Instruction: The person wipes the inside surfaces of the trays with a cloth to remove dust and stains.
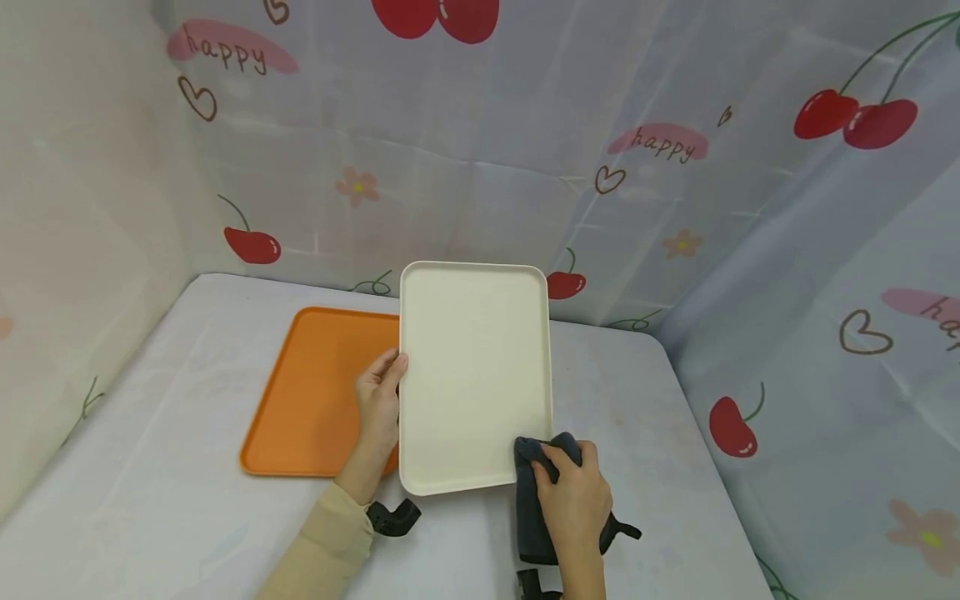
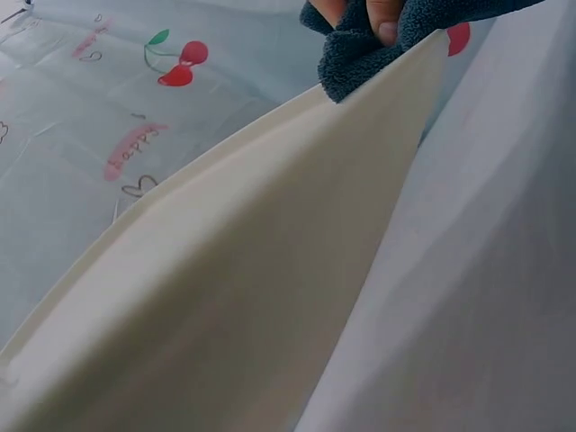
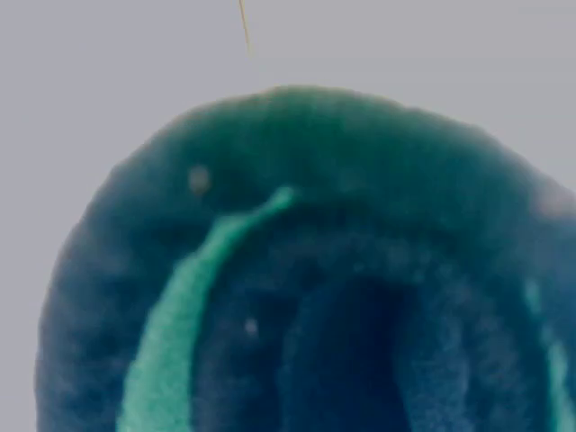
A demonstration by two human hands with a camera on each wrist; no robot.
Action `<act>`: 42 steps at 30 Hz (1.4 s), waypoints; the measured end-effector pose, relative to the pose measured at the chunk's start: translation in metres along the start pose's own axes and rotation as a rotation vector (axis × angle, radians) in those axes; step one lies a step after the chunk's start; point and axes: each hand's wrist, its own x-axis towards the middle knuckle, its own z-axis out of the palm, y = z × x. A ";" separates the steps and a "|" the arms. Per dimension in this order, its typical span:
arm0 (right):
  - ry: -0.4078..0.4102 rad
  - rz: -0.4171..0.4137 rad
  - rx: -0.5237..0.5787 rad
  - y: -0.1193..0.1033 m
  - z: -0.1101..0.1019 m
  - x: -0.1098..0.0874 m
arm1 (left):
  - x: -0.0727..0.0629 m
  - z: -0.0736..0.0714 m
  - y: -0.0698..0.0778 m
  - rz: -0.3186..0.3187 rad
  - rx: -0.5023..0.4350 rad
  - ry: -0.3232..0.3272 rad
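A cream tray point(image 1: 474, 375) is held tilted up above the table, its flat inside toward the head camera. My left hand point(image 1: 381, 398) grips it by the left edge. At its lower right corner my right hand point(image 1: 576, 492) pinches a dark blue-grey cloth point(image 1: 534, 517) against the rim, and the rest of the cloth hangs down below. In the left wrist view the tray's underside point(image 2: 270, 261) runs up to the corner where the cloth point(image 2: 360, 58) wraps the edge. Folds of the cloth point(image 3: 297, 144) fill much of the right wrist view, blurred.
An orange tray point(image 1: 315, 400) lies flat on the white-covered table point(image 1: 187, 517), partly hidden behind the cream tray and the left arm. Printed curtains point(image 1: 480, 125) with cherries and flowers stand behind and beside the table. Black wrist mounts point(image 1: 395, 518) sit on both wrists.
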 end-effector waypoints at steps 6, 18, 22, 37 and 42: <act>0.069 -0.010 -0.011 0.000 0.002 0.000 | 0.000 -0.001 0.001 0.003 0.005 -0.001; 0.173 0.004 -0.031 0.009 -0.002 0.010 | 0.004 -0.005 -0.003 -0.032 0.036 0.039; 0.203 0.097 -0.039 0.022 -0.007 0.017 | 0.008 -0.008 -0.007 -0.065 0.066 0.077; 0.175 0.341 0.246 0.042 -0.002 0.023 | 0.018 -0.012 -0.048 -0.250 0.245 0.044; 0.170 0.345 0.274 0.042 0.001 0.024 | 0.024 -0.008 -0.057 -0.274 0.298 0.036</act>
